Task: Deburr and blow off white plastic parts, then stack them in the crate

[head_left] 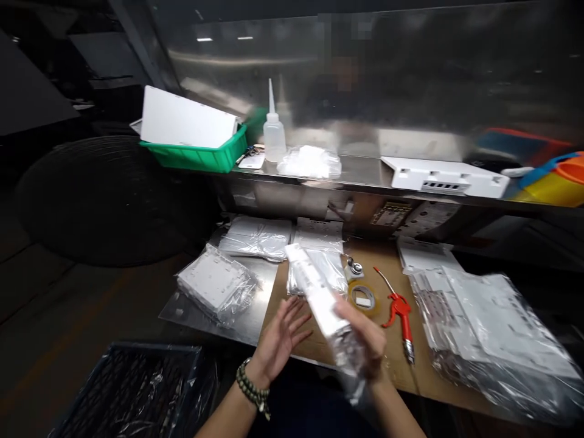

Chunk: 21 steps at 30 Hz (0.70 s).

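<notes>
1. Our right hand point(365, 340) holds a long white plastic panel in a clear plastic bag point(322, 298), fingers closed around its lower end, raised and tilted just above the brown cardboard-covered desk point(301, 340); the panel is blurred.
2. Our left hand point(280, 337), with a dark bead bracelet point(252, 389) at the wrist, hangs beside the panel with fingers spread and holding nothing.
3. As we judge it, the panel is still bagged, so the unwrapping is barely begun.
4. Bagged white parts wait around: one square piece point(216, 286) at left, flat packs point(258, 238) behind it, and a large stack point(493, 322) at right; we cannot count these exactly.
5. We count one red air blow gun point(400, 313), one roll of tape point(364, 298), one clear squeeze bottle point(274, 131), one green plastic bin point(201, 155) and one dark crate point(132, 389).
</notes>
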### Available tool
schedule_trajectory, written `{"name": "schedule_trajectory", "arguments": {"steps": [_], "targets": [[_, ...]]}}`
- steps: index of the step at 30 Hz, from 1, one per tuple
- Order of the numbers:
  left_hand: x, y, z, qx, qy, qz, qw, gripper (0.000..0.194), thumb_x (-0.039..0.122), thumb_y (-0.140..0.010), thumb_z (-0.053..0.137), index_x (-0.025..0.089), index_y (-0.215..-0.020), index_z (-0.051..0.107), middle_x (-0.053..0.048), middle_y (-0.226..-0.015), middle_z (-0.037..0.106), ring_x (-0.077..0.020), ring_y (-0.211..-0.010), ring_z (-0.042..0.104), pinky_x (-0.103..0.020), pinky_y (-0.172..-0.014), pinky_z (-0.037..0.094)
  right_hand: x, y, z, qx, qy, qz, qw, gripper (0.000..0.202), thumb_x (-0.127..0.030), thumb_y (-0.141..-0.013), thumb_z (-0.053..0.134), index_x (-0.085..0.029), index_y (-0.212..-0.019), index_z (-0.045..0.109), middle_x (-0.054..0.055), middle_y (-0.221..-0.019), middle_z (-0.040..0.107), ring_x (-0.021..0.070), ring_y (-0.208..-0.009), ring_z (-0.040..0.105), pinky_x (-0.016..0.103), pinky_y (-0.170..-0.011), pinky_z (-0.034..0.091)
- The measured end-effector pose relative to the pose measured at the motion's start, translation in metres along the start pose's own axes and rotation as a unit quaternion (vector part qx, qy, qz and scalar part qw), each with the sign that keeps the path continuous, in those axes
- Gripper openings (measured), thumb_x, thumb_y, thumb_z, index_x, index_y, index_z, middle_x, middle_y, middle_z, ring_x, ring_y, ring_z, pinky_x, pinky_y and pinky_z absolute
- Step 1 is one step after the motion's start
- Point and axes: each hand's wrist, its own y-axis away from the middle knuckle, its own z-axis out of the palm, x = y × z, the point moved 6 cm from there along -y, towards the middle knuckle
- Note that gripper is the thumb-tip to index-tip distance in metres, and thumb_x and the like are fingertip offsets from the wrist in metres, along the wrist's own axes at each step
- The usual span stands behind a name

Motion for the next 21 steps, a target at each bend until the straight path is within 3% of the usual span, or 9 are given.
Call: {"name": "schedule_trajectory", "arguments": {"steps": [2,4,9,11,13,14,17,19,21], "targets": [[0.008,0.007,-0.018,0.041,0.145,0.002,0.989,0.058,0.062,-0.096,0.056,0.020,-0.135,0.063,-0.016,-0.140,0.064,-0.0329,-0.127,0.062,-0.046,-0.106,0.050,-0.021,-0.006,0.036,-0.087,-0.040,-0.105,0.990,0.032,-0.027,-0.101,0.058,-0.023,-0.131,0.070,0.012,-0.128,0.074,0.0258,-0.115,0.073,0.037,-0.090,0.063],[0.018,0.020,-0.041,0.107,0.227,0.026,0.968,0.049,0.054,-0.098,0.055,0.017,-0.128,0.068,-0.015,-0.125,0.073,-0.0329,-0.122,0.065,-0.046,-0.106,0.051,-0.039,-0.010,0.066,-0.121,-0.056,-0.183,0.974,0.038,-0.020,-0.104,0.052,-0.020,-0.140,0.062,0.013,-0.127,0.074,0.0227,-0.119,0.071,0.035,-0.091,0.063],[0.028,0.063,-0.089,0.196,0.253,0.028,0.947,0.070,0.070,-0.091,0.055,0.010,-0.124,0.070,-0.021,-0.110,0.076,-0.0396,-0.108,0.072,-0.052,-0.089,0.061,-0.061,0.003,0.138,-0.220,-0.060,-0.312,0.922,0.031,-0.024,-0.102,0.057,-0.025,-0.132,0.067,0.003,-0.126,0.076,0.0203,-0.123,0.069,0.034,-0.102,0.060],[0.037,0.073,-0.114,0.267,0.189,0.082,0.942,0.056,0.055,-0.085,0.074,0.012,-0.119,0.071,-0.018,-0.105,0.077,-0.0361,-0.097,0.075,-0.047,-0.079,0.064,-0.062,0.017,0.163,-0.274,-0.047,-0.335,0.900,0.030,-0.028,-0.104,0.055,-0.029,-0.131,0.067,-0.002,-0.130,0.074,0.0194,-0.127,0.066,0.034,-0.107,0.057],[0.049,0.073,-0.143,0.337,0.133,0.133,0.922,0.038,0.026,-0.077,0.082,0.015,-0.112,0.072,-0.013,-0.099,0.078,-0.0299,-0.086,0.076,-0.039,-0.073,0.064,-0.061,0.030,0.181,-0.321,-0.035,-0.340,0.883,0.030,-0.031,-0.105,0.052,-0.035,-0.131,0.066,-0.007,-0.136,0.070,0.0177,-0.133,0.062,0.034,-0.113,0.053],[0.057,0.068,-0.159,0.364,0.121,0.153,0.911,0.035,0.015,-0.075,0.081,0.016,-0.109,0.072,-0.011,-0.097,0.078,-0.0268,-0.082,0.076,-0.036,-0.072,0.063,-0.060,0.035,0.187,-0.338,-0.034,-0.336,0.879,0.029,-0.032,-0.106,0.051,-0.037,-0.130,0.066,-0.009,-0.139,0.067,0.0168,-0.135,0.059,0.035,-0.115,0.051],[0.090,0.043,-0.211,0.422,0.107,0.218,0.874,0.026,0.011,-0.083,0.072,0.016,-0.109,0.071,-0.006,-0.095,0.076,-0.0192,-0.081,0.073,-0.030,-0.075,0.061,-0.049,0.041,0.187,-0.364,-0.047,-0.297,0.881,0.031,-0.035,-0.104,0.052,-0.040,-0.133,0.063,-0.008,-0.145,0.063,0.0175,-0.139,0.055,0.037,-0.114,0.051],[0.112,0.020,-0.240,0.453,0.091,0.242,0.853,0.028,0.010,-0.085,0.070,0.015,-0.113,0.069,-0.005,-0.097,0.075,-0.0175,-0.083,0.071,-0.031,-0.079,0.060,-0.034,0.039,0.171,-0.364,-0.047,-0.249,0.896,0.040,-0.029,-0.099,0.055,-0.036,-0.138,0.061,-0.002,-0.144,0.064,0.0208,-0.138,0.057,0.040,-0.110,0.055],[0.129,-0.005,-0.259,0.469,0.065,0.249,0.845,0.025,0.014,-0.090,0.070,0.014,-0.115,0.067,-0.006,-0.103,0.073,-0.0178,-0.086,0.070,-0.035,-0.079,0.060,-0.013,0.036,0.143,-0.347,-0.028,-0.198,0.916,0.045,-0.018,-0.096,0.054,-0.031,-0.139,0.061,0.004,-0.140,0.068,0.0220,-0.133,0.062,0.039,-0.105,0.058]]}}
